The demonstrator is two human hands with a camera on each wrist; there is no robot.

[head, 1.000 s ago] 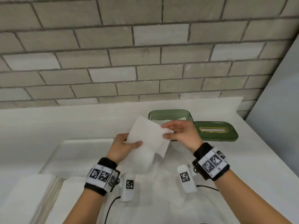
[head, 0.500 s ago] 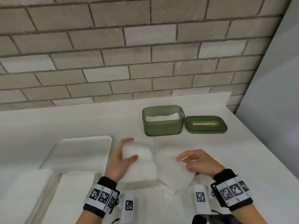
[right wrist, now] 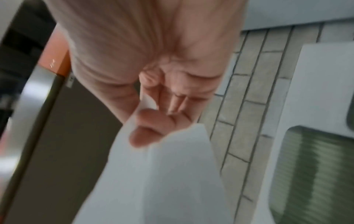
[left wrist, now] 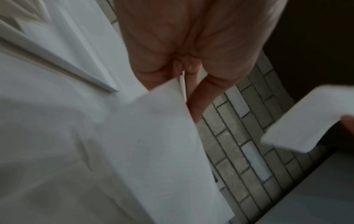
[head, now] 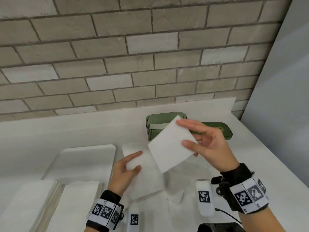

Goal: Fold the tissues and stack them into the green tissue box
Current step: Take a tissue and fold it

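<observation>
My right hand (head: 189, 139) pinches a folded white tissue (head: 170, 146) by its right edge, thumb on top and fingers beneath, lifted in front of the green tissue box (head: 151, 126). The same tissue (right wrist: 162, 174) hangs from the thumb in the right wrist view. The box is open, with white tissue lying inside. My left hand (head: 135, 162) pinches the near-left edge of a second folded tissue (head: 142, 171) low over the table; this tissue (left wrist: 153, 136) also fills the left wrist view.
The green lid (head: 224, 131) lies right of the box, partly behind my right hand. A white tray (head: 83, 163) sits at left. Stacks of flat tissues (head: 33, 203) lie at the near left. A brick wall (head: 133, 64) backs the white table (head: 66, 129).
My right hand has lifted its folded tissue off the table, up and toward the green box. My left hand has kept hold of the other tissue near the table.
</observation>
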